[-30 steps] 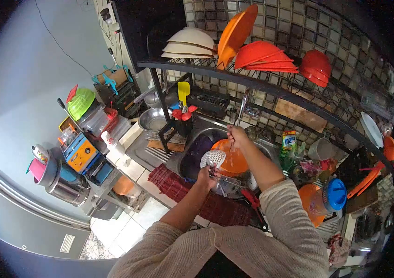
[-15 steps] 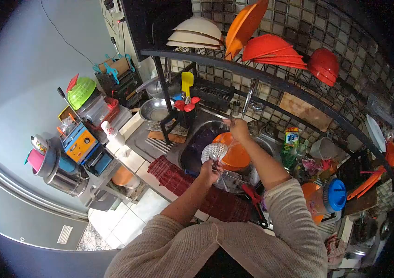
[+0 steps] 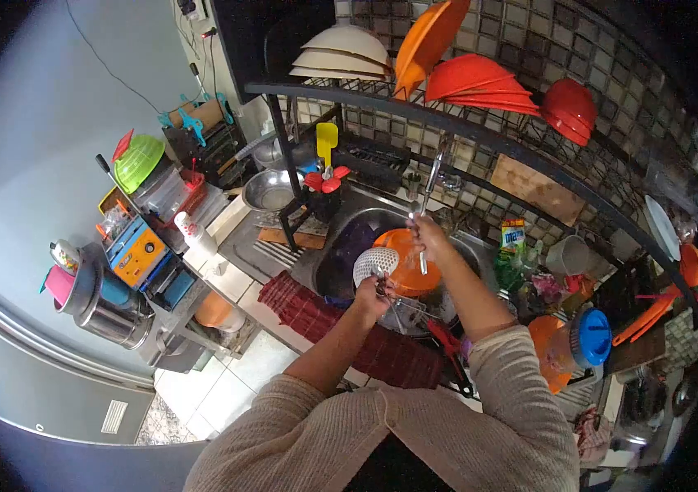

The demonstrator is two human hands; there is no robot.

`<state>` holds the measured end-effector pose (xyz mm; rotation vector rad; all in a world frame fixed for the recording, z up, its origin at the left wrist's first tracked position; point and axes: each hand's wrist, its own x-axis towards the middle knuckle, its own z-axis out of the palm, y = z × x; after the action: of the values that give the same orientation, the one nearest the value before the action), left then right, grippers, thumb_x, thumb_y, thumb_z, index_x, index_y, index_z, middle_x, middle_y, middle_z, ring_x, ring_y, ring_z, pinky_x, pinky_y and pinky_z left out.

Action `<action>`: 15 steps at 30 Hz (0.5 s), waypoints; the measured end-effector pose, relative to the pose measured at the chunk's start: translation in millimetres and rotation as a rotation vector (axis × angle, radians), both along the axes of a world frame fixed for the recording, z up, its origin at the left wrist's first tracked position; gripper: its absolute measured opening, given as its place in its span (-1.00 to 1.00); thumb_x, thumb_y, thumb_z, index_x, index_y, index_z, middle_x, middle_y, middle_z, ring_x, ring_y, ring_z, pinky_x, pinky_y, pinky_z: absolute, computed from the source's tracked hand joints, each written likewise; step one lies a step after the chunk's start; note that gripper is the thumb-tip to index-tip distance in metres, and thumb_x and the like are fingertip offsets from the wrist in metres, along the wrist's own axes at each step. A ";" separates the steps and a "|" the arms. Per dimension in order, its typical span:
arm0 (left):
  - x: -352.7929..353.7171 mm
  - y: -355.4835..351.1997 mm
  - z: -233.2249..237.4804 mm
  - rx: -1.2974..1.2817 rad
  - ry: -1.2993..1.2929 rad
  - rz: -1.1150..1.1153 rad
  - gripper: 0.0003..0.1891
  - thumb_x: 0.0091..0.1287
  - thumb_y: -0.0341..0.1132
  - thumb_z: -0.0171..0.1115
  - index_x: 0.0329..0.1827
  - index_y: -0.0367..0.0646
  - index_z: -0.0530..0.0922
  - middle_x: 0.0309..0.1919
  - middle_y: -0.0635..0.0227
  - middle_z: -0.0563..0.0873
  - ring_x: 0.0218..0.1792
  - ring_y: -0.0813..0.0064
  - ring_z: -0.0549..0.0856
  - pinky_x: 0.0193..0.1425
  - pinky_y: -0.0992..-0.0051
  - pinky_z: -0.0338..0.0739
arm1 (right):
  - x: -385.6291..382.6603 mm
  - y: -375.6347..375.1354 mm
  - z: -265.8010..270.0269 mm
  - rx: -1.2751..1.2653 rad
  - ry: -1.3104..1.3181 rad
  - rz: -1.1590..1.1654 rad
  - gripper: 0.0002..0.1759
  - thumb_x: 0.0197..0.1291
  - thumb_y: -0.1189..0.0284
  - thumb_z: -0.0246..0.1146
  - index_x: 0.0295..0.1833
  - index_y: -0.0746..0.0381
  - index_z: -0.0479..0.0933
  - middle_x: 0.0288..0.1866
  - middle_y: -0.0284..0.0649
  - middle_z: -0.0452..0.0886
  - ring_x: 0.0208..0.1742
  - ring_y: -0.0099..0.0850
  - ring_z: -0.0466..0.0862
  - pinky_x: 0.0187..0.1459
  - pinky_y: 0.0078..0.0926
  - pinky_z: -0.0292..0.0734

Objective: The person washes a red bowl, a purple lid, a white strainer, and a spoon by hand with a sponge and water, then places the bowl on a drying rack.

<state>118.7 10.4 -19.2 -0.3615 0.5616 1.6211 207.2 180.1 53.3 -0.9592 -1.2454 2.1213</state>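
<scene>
Over the sink, my left hand is closed round a bunch of metal utensils, among them a perforated ladle whose bowl points up and away. My right hand is higher and to the right, below the faucet, its fingers bent round a thin metal utensil that hangs downward. Beneath both hands lies an orange bowl in the sink basin.
A black rack with white, orange and red bowls arches over the sink. A dark red cloth lies along the front edge. To the right are a green bottle and a blue-lidded container. A steel bowl stands left.
My right hand has moved down from near the faucet, and a thin metal utensil now shows in it. My left hand still holds the utensils, nearly in the same place.
</scene>
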 end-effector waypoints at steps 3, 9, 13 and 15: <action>3.4 3.8 -4.6 0.001 0.041 -0.071 -0.73 0.38 -0.30 -0.28 -0.29 -0.24 0.41 -0.51 0.35 0.48 -0.56 0.51 0.47 -0.52 0.55 0.38 | -3.7 -16.3 8.4 -0.002 -0.029 -0.034 -0.59 0.25 0.02 0.02 -0.34 0.16 0.39 -0.67 -0.47 0.19 -0.72 -0.67 0.09 -0.73 -0.70 -0.06; 12.6 18.9 -18.4 -0.005 0.005 -0.005 -0.66 0.40 -0.20 -0.29 -0.33 -0.21 0.43 -0.59 0.40 0.46 -0.60 0.54 0.43 -0.57 0.55 0.37 | -6.9 -41.3 28.0 -0.110 0.005 -0.164 -0.43 0.07 -0.19 0.09 -0.57 0.10 0.26 -0.74 -0.50 0.14 -0.77 -0.65 0.05 -0.73 -0.65 -0.04; 15.2 19.3 -9.1 -0.017 0.017 0.023 -0.65 0.40 -0.19 -0.30 -0.36 -0.16 0.44 -0.60 0.44 0.47 -0.63 0.55 0.43 -0.58 0.56 0.35 | -0.1 -47.3 33.9 -0.087 -0.121 -0.203 -0.39 0.06 -0.23 0.06 -0.65 0.07 0.19 -0.77 -0.50 0.10 -0.77 -0.64 0.07 -0.70 -0.63 -0.02; 13.7 20.3 -10.0 -0.051 0.055 0.006 -0.65 0.39 -0.19 -0.31 -0.38 -0.15 0.44 -0.60 0.45 0.47 -0.63 0.56 0.43 -0.58 0.56 0.34 | 2.9 -47.8 35.1 -0.064 -0.134 -0.202 -0.37 0.05 -0.25 0.05 -0.67 0.07 0.18 -0.78 -0.51 0.10 -0.76 -0.64 0.07 -0.69 -0.64 0.00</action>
<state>132.5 30.7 -29.2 -0.3574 0.6451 1.6282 210.1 132.3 88.4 -1.2194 -1.0966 1.9771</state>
